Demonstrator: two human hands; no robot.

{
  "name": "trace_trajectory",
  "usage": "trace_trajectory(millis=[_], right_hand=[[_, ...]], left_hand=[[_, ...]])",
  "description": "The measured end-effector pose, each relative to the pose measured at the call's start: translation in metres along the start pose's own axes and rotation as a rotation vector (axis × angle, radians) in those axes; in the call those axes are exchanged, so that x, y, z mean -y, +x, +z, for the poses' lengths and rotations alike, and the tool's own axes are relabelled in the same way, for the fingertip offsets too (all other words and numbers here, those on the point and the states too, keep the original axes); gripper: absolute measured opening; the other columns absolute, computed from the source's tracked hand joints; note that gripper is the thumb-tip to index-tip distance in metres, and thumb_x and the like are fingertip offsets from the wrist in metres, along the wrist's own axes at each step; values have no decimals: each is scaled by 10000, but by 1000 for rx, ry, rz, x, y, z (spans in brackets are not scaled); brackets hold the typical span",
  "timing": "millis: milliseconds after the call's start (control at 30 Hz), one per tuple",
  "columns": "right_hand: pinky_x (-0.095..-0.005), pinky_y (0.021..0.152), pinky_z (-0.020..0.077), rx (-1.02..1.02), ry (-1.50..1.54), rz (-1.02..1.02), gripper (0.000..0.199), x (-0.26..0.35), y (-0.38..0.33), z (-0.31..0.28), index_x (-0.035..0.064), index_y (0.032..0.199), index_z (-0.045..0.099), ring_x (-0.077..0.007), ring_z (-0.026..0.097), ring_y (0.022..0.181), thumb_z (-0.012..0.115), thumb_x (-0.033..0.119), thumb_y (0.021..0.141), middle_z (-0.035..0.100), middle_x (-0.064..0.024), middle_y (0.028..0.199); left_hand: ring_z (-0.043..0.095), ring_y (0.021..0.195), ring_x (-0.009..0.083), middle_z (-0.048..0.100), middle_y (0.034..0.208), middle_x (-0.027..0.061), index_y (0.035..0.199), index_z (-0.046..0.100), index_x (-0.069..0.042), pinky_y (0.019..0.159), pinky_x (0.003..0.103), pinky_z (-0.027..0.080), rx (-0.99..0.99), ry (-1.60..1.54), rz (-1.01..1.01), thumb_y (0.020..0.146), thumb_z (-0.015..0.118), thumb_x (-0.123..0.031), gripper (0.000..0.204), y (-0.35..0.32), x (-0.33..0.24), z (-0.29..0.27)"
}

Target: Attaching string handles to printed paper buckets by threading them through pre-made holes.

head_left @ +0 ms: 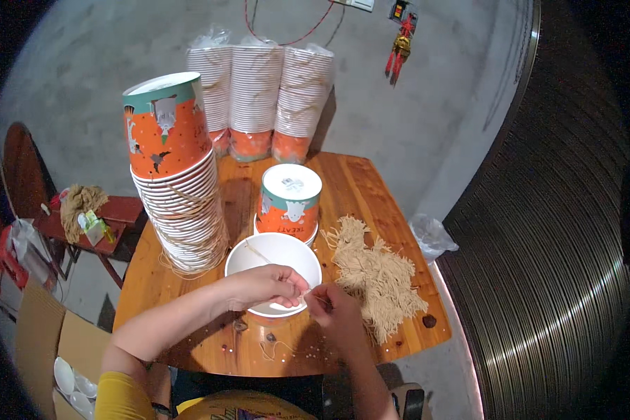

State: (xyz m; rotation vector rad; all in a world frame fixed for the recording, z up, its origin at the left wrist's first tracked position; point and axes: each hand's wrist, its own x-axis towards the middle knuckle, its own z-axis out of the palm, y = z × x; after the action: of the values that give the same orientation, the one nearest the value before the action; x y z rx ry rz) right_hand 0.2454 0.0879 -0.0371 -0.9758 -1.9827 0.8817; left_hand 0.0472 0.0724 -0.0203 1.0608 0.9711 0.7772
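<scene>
A paper bucket point(292, 255) stands mouth up near the front of the wooden table, its white inside showing. Over its opening, my left hand point(267, 285) has its fingers pinched together on a thin tan cord point(256, 250), part of which lies across the inside of the bucket. At the right rim my right hand point(334, 311) is closed too, fingertips meeting those of the left at the cord. The exact spot where they grip is small and partly hidden. To the right of my right hand spreads a heap of cut tan cords point(378, 280).
A tall stack of orange and green buckets point(178, 203), strung with cords, stands at left. Behind the bucket sits a short upside-down stack point(291, 199). Wrapped bucket stacks point(255, 91) line the wall. A loose cord and white bits lie near the table's point(210, 343) front edge; a cardboard box point(73, 343) stands lower left.
</scene>
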Motion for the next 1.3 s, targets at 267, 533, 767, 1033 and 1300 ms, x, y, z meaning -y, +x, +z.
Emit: trace_trajectory(millis=[267, 533, 767, 1033, 1300], right_hand=[[-245, 531, 449, -16, -80, -81, 136, -5, 1, 1, 19, 856, 602, -86, 550, 567, 680, 126, 828, 598, -38, 635], [-241, 539, 454, -12, -64, -58, 130, -7, 1, 1, 19, 856, 599, -76, 556, 584, 682, 114, 825, 606, -34, 653], [-234, 550, 461, 12, 10, -17, 113, -9, 0, 1, 16, 861, 594, -69, 560, 595, 671, 94, 836, 600, -23, 650], [-229, 535, 436, 1, -14, -54, 106, -7, -2, 0, 23, 858, 597, -56, 523, 576, 670, 97, 839, 569, -6, 631], [-221, 540, 402, -37, 100, -4, 63, -5, -5, 3, 31, 871, 578, -52, 470, 590, 628, 64, 850, 526, 10, 651]], left_hand=[[567, 774, 82, 589, 876, 26, 1021, 555, -8, 702, 206, 475, 11, 87, -23, 867, 601, -115, 193, -3, -3, 5], [535, 715, 134, 545, 788, 50, 946, 581, -35, 682, 260, 456, -274, 774, 429, 860, 595, -121, 123, -3, 10, 15], [525, 712, 128, 549, 771, 47, 906, 584, -29, 674, 271, 453, -336, 673, 352, 857, 573, -87, 77, -9, 3, 28], [522, 748, 80, 566, 787, 5, 902, 579, -19, 698, 238, 451, -315, 466, 293, 848, 577, -51, 62, -5, 9, 27], [503, 750, 66, 529, 785, -12, 891, 541, -45, 714, 203, 428, -261, 265, 208, 811, 588, 6, 106, -1, 6, 29]])
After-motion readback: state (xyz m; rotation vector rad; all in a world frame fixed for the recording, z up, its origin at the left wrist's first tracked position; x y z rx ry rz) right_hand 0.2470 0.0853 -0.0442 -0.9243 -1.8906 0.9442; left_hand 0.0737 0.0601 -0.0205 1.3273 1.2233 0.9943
